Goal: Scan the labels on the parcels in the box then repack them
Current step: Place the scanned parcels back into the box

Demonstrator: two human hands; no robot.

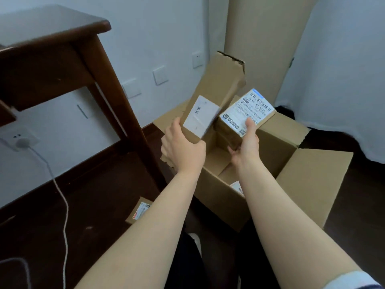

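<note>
- The left hand [183, 149] gripped the lower end of a long parcel [216, 86], fingers curled round its edge. The parcel stood tilted above the open box [220, 201], its white label [201, 115] facing the camera.
- The right hand [246, 146] held a smaller parcel [226, 130] from beneath, just beside the long one and also over the box. Its thumb [250, 124] pressed on the near edge of the printed label [246, 110].
- The step in hand looked like lifting parcels out and presenting their labels for scanning.
- No scanner showed in view, so one hand would probably have to put its parcel down first.
- The thumb sat near a small barcode on the label's edge. Sliding it onto bare cardboard would likely have kept every code readable.
- The long parcel's label was blurred. Holding that parcel steady and square to the reader seemed wise.
- A grip nearer the long parcel's middle would have eased the leverage on the wrist.
- Another labelled parcel [236, 186] lay inside the box, partly hidden by the right forearm.
- A further parcel [139, 211] rested on the dark floor [93, 205] near the table [52, 65]. Setting scanned parcels there, apart from the unscanned ones, would have avoided double scans.
</note>
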